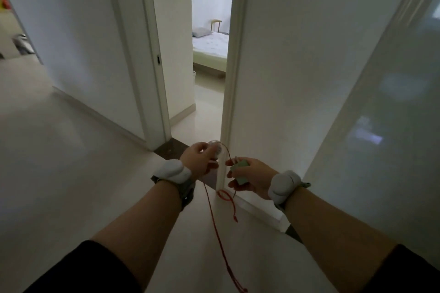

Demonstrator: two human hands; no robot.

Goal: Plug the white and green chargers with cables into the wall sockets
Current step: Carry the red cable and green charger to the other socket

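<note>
My left hand (198, 160) holds a white round charger (216, 148) at waist height in a hallway. My right hand (252, 177) is closed around a pale green block-shaped charger (240, 171). A thin red cable (219, 233) runs from the chargers, loops between my hands and hangs down toward the floor. No wall socket shows in the view. Both wrists carry white bands.
An open doorway (209, 93) lies straight ahead, with a bed (210, 46) in the room beyond. White walls (285, 78) flank it left and right. A glossy panel (392, 114) stands on the right. Pale tiled floor (59, 162) spreads to the left.
</note>
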